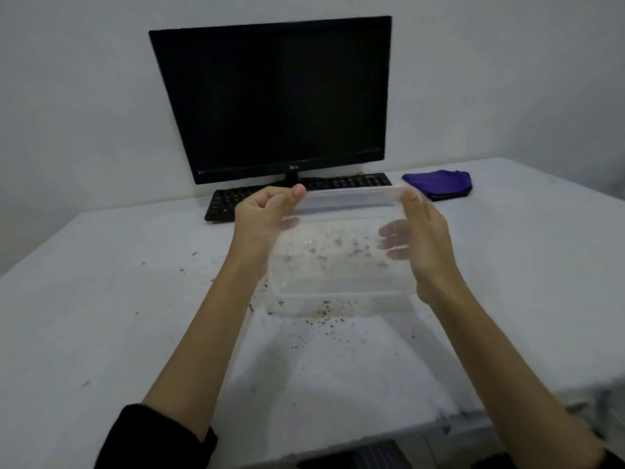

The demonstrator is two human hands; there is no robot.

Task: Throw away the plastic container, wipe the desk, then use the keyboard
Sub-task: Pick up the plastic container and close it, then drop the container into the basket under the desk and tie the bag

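Both the left hand (262, 214) and right hand (421, 238) grip the clear plastic container (341, 262) by its short ends, which looks light, thin-walled and likely flexible.

The white worktop (101, 299) carried a black keyboard (236, 201) and a dark monitor (277, 99) just beyond the grip. A purple cloth (438, 184) lay beyond and right of the grip. Dark crumbs (321, 321) were scattered beneath it.
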